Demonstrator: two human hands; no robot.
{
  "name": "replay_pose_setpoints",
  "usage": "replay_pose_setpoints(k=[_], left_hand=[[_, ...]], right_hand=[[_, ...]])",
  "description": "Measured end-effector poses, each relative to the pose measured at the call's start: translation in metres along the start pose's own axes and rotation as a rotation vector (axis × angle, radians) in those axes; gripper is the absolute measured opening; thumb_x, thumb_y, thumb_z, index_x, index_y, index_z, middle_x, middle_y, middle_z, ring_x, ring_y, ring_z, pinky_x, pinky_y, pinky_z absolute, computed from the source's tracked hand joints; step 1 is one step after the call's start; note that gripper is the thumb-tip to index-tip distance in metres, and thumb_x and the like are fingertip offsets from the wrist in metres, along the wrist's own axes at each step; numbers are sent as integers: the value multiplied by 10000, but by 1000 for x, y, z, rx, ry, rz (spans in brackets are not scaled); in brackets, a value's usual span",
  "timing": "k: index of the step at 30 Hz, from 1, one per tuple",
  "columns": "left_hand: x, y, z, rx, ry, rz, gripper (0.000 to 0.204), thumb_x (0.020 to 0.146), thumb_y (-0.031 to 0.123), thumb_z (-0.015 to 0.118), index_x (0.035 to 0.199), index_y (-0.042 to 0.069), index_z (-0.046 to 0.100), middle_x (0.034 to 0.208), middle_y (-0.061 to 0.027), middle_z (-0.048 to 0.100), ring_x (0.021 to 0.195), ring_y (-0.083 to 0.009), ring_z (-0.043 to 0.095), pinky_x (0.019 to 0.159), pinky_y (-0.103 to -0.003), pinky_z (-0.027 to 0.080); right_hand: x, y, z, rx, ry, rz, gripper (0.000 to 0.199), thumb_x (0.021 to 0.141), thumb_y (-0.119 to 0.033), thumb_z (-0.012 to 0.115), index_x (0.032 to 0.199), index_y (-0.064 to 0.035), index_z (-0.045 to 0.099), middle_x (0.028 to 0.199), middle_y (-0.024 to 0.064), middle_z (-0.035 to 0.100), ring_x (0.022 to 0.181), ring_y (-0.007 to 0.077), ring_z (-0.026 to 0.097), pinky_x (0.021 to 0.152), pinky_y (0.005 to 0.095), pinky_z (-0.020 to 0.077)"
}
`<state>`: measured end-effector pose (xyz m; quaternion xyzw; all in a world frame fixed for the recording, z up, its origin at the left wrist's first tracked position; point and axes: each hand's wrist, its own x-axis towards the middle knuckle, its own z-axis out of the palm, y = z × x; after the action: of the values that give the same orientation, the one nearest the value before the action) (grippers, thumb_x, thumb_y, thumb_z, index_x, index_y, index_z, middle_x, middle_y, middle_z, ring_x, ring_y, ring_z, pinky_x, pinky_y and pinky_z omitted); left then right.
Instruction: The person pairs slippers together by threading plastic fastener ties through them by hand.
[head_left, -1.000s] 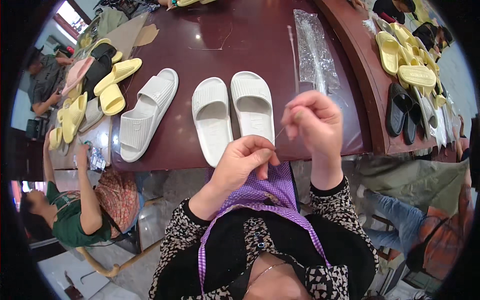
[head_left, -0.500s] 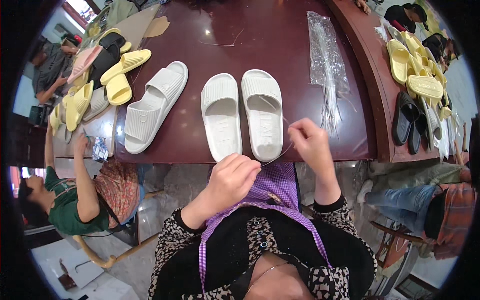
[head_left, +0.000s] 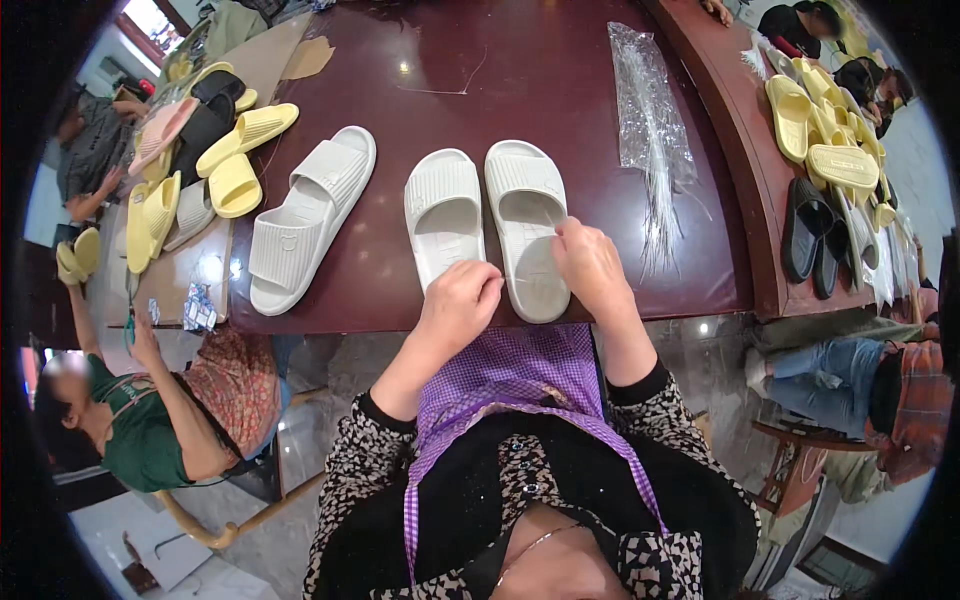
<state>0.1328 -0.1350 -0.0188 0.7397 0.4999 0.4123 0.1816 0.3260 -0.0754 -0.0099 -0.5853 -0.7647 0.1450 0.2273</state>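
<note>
A pair of white slide sandals lies side by side at the table's near edge, toes pointing away: the left slide (head_left: 444, 178) and the right slide (head_left: 538, 285). My left hand (head_left: 461, 303) is closed in a pinch over the left slide's heel. At the outer edge of the right slide, just behind its strap, my right hand (head_left: 594, 262) pinches with thumb and finger. A thin plastic strand runs between the two hands; it is barely visible now. Another white pair (head_left: 312, 225) lies to the left, one slide pushed into the other.
A clear bag (head_left: 640, 110) of thin white strands lies on the right of the dark red table (head_left: 520, 60). Yellow, pink and black slides (head_left: 250, 130) are heaped at left, more (head_left: 843, 165) at right. A person in green (head_left: 165, 425) sits at left.
My right hand has moved left onto the right slide's edge. My left hand has moved up over the left slide's heel. The strand's loop between them has become hard to see.
</note>
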Motion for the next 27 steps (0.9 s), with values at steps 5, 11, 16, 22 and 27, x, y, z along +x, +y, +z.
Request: replay_pose_setpoints(k=[5,11,16,22,27], left_hand=[[16,-16,3,57,22,-51,79,771,75,630,781,2,603,746,-152,611,694,-316,601,622,-383,480],[24,-17,9,125,62,-96,104,780,108,626,770,11,592,736,-153,612,682,-322,603,599,-398,475],[30,-24,9,149,96,-89,97,781,104,624,768,15,587,728,-143,610,677,-317,602,589,-402,473],[38,-37,10,176,104,15,95,776,128,628,753,52,577,732,-102,604,745,-286,598,646,-402,485],[42,-43,2,205,41,44,89,771,131,632,763,57,583,775,-96,580,808,-285,577,704,-396,475]], right_hand=[[23,-14,13,21,1,-2,132,833,-103,548,872,22,571,791,238,621,784,414,600,699,473,476],[14,-16,5,268,164,-130,178,843,-145,569,904,17,607,805,222,629,834,402,606,716,442,485],[55,6,-7,293,210,6,213,831,-185,603,885,16,646,793,213,633,831,382,617,705,399,491],[132,43,17,18,26,164,304,788,-276,630,851,18,670,787,206,645,777,353,633,711,396,491],[155,48,30,227,-130,171,292,752,-272,659,822,11,686,739,183,656,740,287,653,700,360,500]])
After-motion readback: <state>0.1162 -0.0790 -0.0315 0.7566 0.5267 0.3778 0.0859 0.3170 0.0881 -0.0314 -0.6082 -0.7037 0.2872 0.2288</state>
